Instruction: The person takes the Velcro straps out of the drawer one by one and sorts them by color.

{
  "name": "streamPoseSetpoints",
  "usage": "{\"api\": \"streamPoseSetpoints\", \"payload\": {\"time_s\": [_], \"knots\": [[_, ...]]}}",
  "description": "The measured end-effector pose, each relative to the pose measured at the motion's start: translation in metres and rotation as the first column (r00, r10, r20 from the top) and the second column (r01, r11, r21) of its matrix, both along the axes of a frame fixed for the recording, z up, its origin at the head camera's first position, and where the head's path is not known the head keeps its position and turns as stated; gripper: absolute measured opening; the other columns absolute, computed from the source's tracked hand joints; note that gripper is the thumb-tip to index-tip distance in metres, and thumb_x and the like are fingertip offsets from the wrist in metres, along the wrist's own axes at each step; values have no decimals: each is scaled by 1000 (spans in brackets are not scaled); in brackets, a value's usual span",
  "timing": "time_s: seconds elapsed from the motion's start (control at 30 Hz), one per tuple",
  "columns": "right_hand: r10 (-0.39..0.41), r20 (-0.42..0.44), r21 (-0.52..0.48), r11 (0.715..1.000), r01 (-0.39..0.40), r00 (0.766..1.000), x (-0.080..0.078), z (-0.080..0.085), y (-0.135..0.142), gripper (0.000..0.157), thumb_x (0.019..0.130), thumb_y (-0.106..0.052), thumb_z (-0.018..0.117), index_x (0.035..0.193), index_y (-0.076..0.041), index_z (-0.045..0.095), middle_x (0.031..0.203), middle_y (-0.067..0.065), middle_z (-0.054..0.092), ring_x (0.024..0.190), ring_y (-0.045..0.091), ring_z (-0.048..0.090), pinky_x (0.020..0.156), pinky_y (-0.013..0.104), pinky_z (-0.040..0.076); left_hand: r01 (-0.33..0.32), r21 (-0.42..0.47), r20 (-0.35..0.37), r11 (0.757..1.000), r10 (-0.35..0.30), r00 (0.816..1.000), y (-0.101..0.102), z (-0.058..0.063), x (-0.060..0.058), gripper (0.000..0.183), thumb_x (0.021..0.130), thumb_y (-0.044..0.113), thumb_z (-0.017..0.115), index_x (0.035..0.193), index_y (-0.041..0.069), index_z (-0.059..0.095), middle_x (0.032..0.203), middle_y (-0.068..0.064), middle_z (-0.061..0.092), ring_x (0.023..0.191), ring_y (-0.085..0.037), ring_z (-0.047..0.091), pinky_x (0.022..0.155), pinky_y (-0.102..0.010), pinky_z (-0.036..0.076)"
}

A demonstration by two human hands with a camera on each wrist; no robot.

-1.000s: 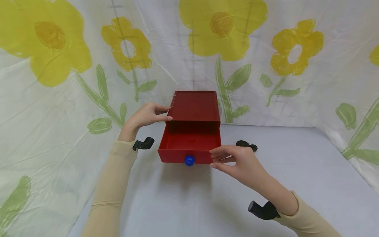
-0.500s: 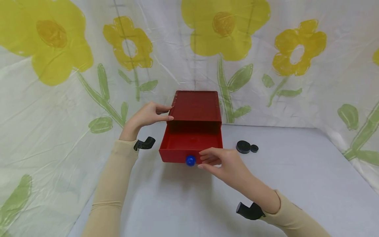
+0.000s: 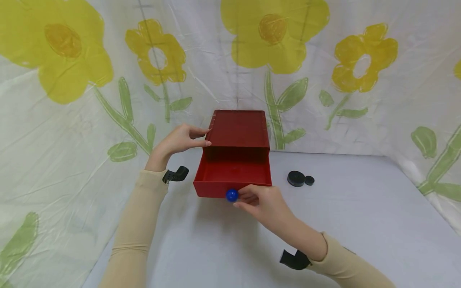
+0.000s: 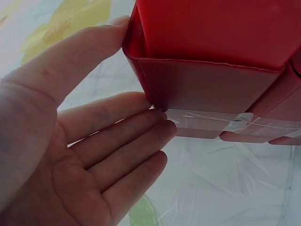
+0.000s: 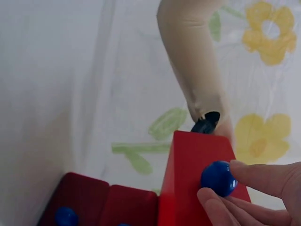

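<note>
A red drawer [image 3: 212, 189] with a round blue knob [image 3: 231, 195] stands pulled out from the red drawer cabinet [image 3: 238, 128]. No object shows on its visible floor. My right hand [image 3: 268, 204] is at the knob; in the right wrist view, thumb and fingertips pinch the blue knob [image 5: 217, 179] from two sides. At the cabinet's upper left, my left hand [image 3: 180, 139] rests its fingertips against the side. The left wrist view shows the thumb at the cabinet's front edge and the other fingers [image 4: 127, 150] extended along its side.
Two round black discs [image 3: 296, 179], one large and one small, lie on the white table right of the cabinet. Lower drawers with blue knobs [image 5: 66, 216] show in the right wrist view. A flowered sheet [image 3: 201, 52] hangs close behind.
My right hand has moved left along the drawer front to the blue knob, uncovering the black discs. The left hand has stayed at the cabinet, and the drawer remains pulled out.
</note>
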State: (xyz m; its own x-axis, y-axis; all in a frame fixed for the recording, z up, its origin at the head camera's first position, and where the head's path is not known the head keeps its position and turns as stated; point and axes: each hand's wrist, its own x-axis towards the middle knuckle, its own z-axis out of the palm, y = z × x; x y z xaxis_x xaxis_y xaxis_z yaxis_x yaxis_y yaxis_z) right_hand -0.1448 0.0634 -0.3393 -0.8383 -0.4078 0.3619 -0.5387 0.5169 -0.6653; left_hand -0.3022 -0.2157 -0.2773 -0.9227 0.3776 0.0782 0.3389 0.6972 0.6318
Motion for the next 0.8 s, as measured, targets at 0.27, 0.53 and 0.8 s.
{"api": "streamPoseSetpoints", "payload": {"time_s": [0.27,0.53,0.8], "knots": [[-52,-53,6,999,53,997,-1,-2,-5,25,75,-23,81,96,-14,72,89,-3,72,75,4,68,69,18,55,0,11,8,1000,0,1000,-1,0,0,63,79,45,74,132,16,58,129,-6,61,119,-23,57,94,-44,50],[-80,-86,-1,997,80,993,-10,-4,-9,25,75,-23,81,95,-11,71,87,-2,73,74,5,69,69,19,56,-4,3,7,1000,4,1000,-1,0,-2,62,79,46,74,132,16,58,128,-6,62,120,-25,57,95,-44,49],[-124,-109,-19,992,123,986,-19,-2,-12,25,74,-25,82,91,-10,71,85,0,73,71,5,69,67,21,57,-8,-6,5,1000,8,1000,-1,-1,-1,62,79,46,73,132,17,58,129,-6,61,120,-26,56,95,-45,49]]}}
